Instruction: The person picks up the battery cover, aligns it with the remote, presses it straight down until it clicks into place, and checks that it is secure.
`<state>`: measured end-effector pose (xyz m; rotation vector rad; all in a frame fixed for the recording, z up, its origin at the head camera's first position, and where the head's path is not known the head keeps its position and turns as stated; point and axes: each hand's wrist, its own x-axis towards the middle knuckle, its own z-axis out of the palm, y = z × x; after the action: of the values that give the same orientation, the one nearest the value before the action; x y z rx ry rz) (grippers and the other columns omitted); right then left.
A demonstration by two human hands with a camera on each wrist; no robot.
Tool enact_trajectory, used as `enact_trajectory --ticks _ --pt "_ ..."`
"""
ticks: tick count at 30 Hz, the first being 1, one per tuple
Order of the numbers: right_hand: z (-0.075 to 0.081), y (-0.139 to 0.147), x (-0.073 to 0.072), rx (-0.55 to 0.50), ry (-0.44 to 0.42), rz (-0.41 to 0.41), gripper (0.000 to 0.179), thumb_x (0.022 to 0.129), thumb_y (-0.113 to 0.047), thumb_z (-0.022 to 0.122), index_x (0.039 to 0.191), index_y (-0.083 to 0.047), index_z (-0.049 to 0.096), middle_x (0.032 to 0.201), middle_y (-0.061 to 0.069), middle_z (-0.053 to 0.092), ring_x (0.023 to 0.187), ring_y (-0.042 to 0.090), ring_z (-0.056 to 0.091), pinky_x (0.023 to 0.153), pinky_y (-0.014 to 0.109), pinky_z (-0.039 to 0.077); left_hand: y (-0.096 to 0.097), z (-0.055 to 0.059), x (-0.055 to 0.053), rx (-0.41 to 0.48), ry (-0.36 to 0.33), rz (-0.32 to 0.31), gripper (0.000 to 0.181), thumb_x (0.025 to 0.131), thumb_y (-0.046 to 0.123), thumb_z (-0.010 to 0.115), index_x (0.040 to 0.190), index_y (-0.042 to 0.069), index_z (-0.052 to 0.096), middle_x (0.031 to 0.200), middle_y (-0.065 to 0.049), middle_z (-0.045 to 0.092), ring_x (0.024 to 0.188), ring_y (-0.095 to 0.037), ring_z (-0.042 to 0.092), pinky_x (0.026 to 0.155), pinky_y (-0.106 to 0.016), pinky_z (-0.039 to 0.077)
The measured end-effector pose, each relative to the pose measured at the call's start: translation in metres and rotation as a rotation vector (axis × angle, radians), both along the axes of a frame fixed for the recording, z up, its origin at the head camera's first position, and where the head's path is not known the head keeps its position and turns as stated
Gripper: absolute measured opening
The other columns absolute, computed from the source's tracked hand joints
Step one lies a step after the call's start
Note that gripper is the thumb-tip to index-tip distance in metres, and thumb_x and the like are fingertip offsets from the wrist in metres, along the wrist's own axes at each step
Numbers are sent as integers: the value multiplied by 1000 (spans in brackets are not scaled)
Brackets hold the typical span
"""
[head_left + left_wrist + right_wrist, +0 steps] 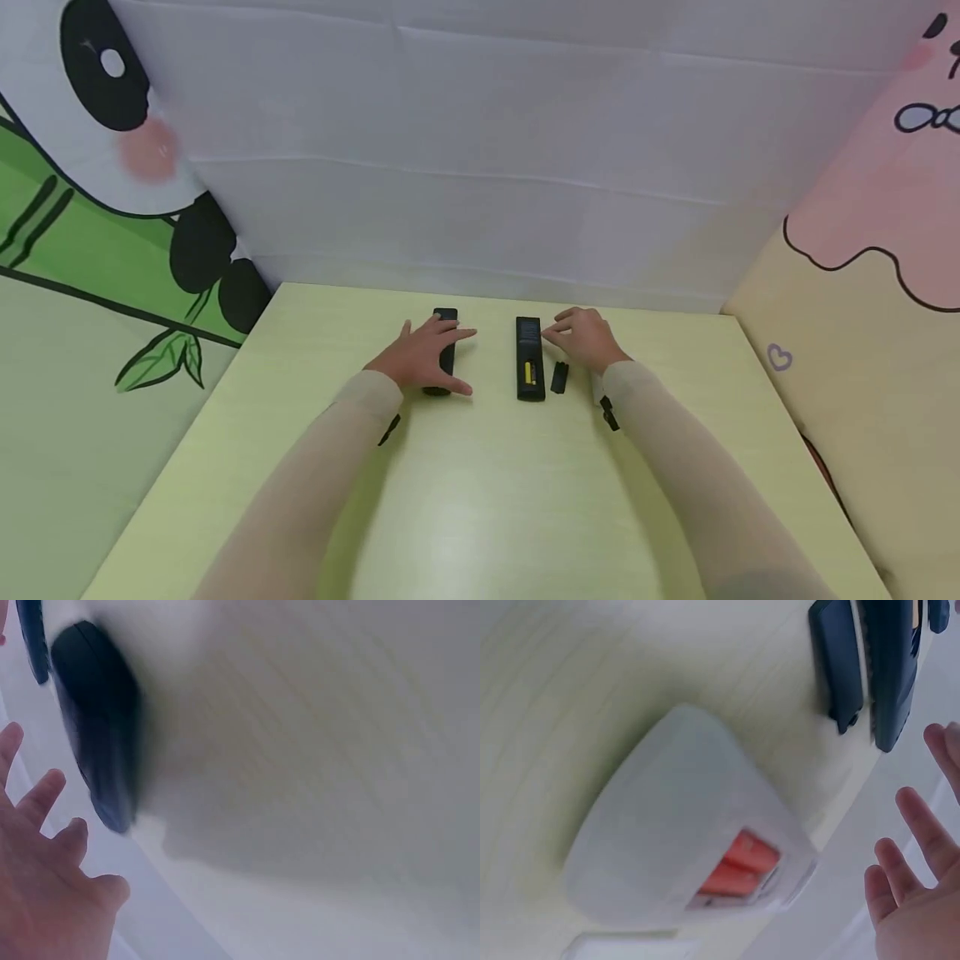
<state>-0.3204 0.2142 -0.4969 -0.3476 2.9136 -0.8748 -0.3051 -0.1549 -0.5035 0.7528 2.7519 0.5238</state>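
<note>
My left hand point(422, 353) is over a black remote control point(447, 360) on the table, its fingers spread; whether it touches the remote is unclear. In the left wrist view that remote point(97, 727) lies beyond the fingers. My right hand point(588, 340) is beside a second black remote point(529, 333), fingertips near its right edge. Its battery compartment is uncovered, with a yellow battery point(528, 372) inside. A small black battery cover point(559, 377) lies to its right. Below the right wrist is a white device point(660, 817) with two red batteries point(742, 866) showing in an uncovered compartment.
A white flat piece point(630, 949), only partly seen, lies by the white device. The pale yellow table point(450, 500) meets a white cloth wall point(487, 167) behind. Printed cloth with cartoon figures hangs on both sides.
</note>
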Motion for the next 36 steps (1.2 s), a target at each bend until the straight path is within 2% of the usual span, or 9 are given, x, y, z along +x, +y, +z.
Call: enact_trajectory --ticks 1,2,5,10,17,20,25,31,36 --pt "0 2 0 6 -11 -7 38 118 -41 75 134 -11 91 167 17 72 165 47 56 142 70 41 6 0 0 -4 6 -9 119 86 82 93 185 41 41 198 -8 32 189 -46 13 144 -89 1" --pt "8 -2 6 37 -31 -27 33 117 -34 75 134 -9 91 168 20 70 166 52 53 143 76 35 11 1 0 -15 13 -18 119 86 83 92 185 42 40 198 -6 32 189 -45 13 145 -88 2" --pt "5 4 6 88 -64 -37 31 117 -34 77 130 -11 92 170 17 69 169 53 50 144 79 28 25 2 1 -31 26 -37 120 86 85 91 185 42 39 198 -4 32 189 -42 14 147 -85 4" --pt "-1 14 3 136 -101 -39 30 113 -36 82 127 -11 93 171 14 69 168 53 51 142 80 29 42 1 3 -35 35 -55 118 86 82 92 185 41 41 197 -6 34 188 -45 17 148 -83 6" --pt "-3 15 8 142 -129 -36 22 110 -32 86 121 -15 95 172 14 68 168 53 50 141 78 29 59 -3 8 -62 75 -96 117 88 83 89 185 38 42 193 -12 42 182 -44 35 149 -81 14" --pt "-4 14 10 155 -123 -39 22 110 -32 87 120 -15 96 172 14 69 167 53 50 140 78 31 66 -4 11 -73 92 -91 117 88 85 89 185 39 42 191 -12 45 181 -40 40 149 -79 17" --pt "-8 13 12 183 -104 -45 22 110 -34 87 118 -15 96 171 14 70 167 54 49 138 80 33 76 -8 14 -107 97 -65 117 88 88 85 186 44 38 191 -9 46 181 -37 40 150 -75 19" --pt "-10 14 14 192 -104 -62 22 112 -35 85 118 -17 96 171 13 69 170 54 44 137 79 31 86 -13 12 -112 84 -39 115 88 91 82 185 50 37 190 -8 49 181 -40 39 150 -74 22" --pt "-10 15 17 192 -118 -76 22 113 -35 83 118 -18 96 173 12 67 173 53 38 136 76 30 91 -13 12 -107 80 -33 110 89 90 83 183 49 42 189 -9 50 181 -43 40 149 -75 24"
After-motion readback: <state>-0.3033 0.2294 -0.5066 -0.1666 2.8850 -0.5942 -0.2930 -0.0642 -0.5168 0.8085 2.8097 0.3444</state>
